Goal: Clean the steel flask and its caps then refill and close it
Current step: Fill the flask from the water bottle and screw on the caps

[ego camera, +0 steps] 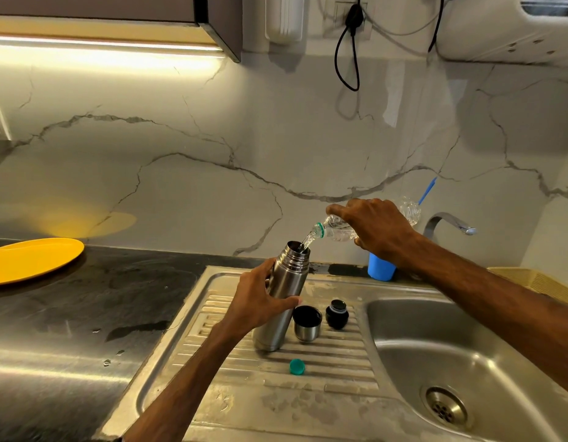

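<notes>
One steel flask (290, 279) stands uncapped, slightly tilted, on the ribbed drainboard (308, 393), with the left hand (257, 303) wrapped around its body. One clear plastic bottle (337, 231), gripped by the right hand (375, 229), pours water into its mouth. Two flask caps, a steel cup cap (306, 323) and a black stopper (337, 314), stand just beside it. One green bottle cap (297, 366) lies nearer. One blue cup (381, 269) and one yellow plate (31, 260) sit farther off.

The dark counter (69, 314) bears a yellow plate (31, 260) at its left edge and a blue cup (381, 270) at its back edge. Its steel drainboard (327, 357) carries the flask (276, 330), steel cap (306, 325), black cap (337, 314) and green lid (297, 366).
</notes>
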Demonstrator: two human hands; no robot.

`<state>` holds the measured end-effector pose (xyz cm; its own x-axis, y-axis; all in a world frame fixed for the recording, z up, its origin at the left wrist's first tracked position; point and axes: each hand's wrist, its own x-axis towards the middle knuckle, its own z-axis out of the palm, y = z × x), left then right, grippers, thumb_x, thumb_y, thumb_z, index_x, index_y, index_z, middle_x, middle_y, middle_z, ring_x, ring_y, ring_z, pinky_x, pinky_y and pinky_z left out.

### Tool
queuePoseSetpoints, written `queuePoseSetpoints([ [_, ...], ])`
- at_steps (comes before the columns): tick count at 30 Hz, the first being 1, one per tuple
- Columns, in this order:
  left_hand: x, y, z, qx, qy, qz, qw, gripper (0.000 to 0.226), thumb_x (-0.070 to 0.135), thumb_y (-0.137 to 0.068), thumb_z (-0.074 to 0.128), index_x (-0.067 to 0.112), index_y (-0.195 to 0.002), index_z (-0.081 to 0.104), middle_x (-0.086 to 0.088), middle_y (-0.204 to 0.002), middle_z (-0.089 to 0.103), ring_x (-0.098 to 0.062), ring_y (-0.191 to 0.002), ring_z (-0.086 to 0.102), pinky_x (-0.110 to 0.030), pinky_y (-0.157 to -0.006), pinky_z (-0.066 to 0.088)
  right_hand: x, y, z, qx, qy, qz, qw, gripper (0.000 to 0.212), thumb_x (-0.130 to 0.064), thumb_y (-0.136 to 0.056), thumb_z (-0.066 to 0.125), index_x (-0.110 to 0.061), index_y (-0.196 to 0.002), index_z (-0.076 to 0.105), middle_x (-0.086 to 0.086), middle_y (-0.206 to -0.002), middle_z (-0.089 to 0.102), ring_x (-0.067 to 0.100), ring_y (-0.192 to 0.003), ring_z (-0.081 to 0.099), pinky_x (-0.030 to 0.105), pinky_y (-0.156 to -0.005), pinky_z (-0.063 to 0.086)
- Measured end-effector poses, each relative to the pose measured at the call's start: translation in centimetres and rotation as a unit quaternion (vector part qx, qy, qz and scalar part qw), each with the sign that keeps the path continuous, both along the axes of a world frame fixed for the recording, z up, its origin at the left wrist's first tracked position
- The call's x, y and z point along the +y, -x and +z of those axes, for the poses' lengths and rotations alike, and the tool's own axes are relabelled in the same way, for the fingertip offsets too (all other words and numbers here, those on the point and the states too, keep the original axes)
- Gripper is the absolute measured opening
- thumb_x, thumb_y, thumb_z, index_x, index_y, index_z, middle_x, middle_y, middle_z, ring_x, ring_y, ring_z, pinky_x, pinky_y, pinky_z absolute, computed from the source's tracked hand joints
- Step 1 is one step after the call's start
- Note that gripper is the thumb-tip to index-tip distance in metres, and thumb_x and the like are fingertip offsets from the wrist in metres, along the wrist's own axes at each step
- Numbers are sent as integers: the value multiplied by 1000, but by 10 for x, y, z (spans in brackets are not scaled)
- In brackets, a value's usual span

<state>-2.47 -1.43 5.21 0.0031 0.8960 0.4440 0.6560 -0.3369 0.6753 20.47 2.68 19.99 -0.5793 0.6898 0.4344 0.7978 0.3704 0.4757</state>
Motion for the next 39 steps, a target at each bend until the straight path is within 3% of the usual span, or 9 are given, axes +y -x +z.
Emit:
queuePoseSetpoints([
  [27, 1, 2, -1, -8, -6, -3, 1000, 75, 40, -70, 91, 28, -134, 54, 4, -127, 65, -4, -107, 57, -6, -81, 40, -13, 9, 13, -17, -21, -4, 1000, 62, -9, -98, 57, -24, -152, 32, 7, -122, 62, 22, -111, 61, 34, -99, 44],
  [33, 1, 0, -2, -4, -7, -5, 1000, 76, 37, -71, 91, 25, -136, 53, 1, -130, 65, -7, -108, 57, -17, -89, 45, -14, 10, 15, -23, -27, -2, 999, 58, -8, -99, 54, -23, -151, 33, 7, -121, 61, 22, -110, 60, 33, -98, 44],
  [39, 1, -1, 0, 0, -6, -1, 1000, 76, 38, -72, 91, 24, -136, 52, 0, -131, 64, -6, -108, 55, -18, -88, 45, -10, 9, 15, -24, -38, 1, 999, 57, -9, -98, 56, -23, -150, 36, 8, -119, 62, 22, -107, 61, 34, -98, 44],
])
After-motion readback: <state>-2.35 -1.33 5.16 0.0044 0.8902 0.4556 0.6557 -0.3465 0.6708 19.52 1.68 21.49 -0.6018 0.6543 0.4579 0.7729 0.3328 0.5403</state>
